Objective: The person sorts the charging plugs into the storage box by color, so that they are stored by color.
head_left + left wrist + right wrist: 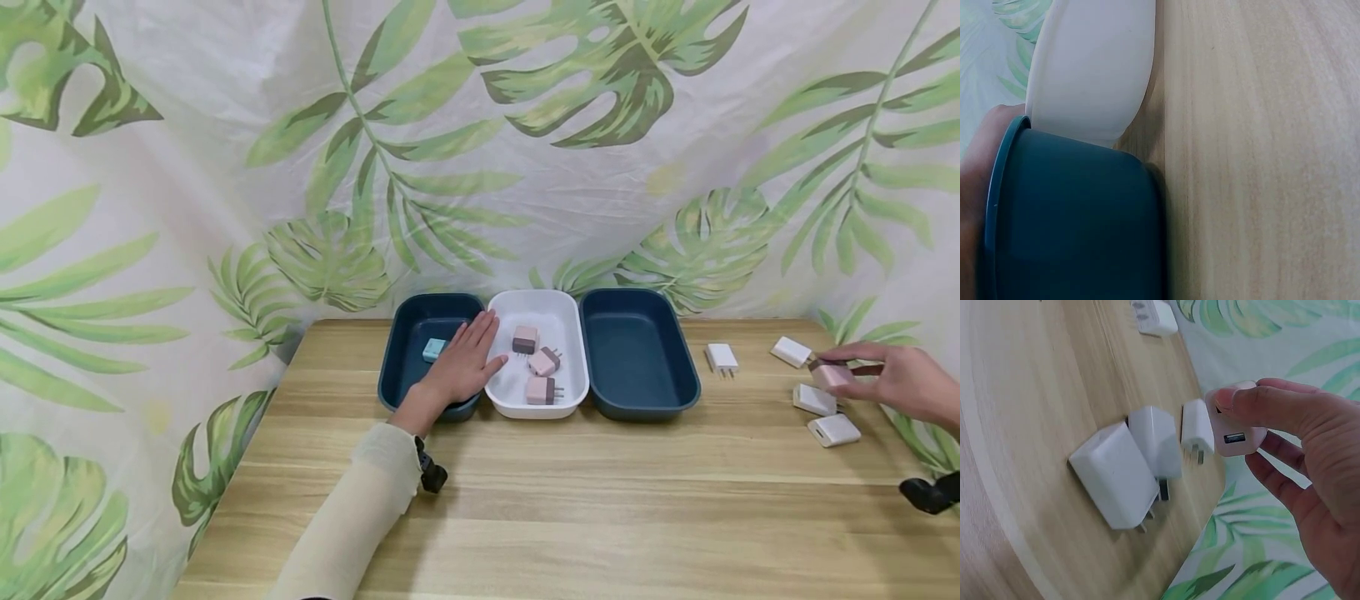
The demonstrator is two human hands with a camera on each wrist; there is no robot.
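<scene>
My right hand [911,383] pinches a pink and dark charger plug [831,375] above the right part of the table; its USB slots face the right wrist camera. White charger plugs lie near it: one behind [791,351], one just below [814,399], one closer to the front [834,430]. My left hand [461,362] lies with straight fingers across the adjoining rims of the left dark blue tray [397,333] and the white tray [536,304]. Inside the white tray are pink plugs [540,390]. A light blue plug [433,349] sits in the left tray, partly beside my hand.
A second dark blue tray [637,354] stands to the right of the white one, touching or nearly touching it. Another white plug [722,359] lies alone between that tray and the right-hand group. Leaf-patterned cloth [480,167] hangs behind the wooden table [600,508].
</scene>
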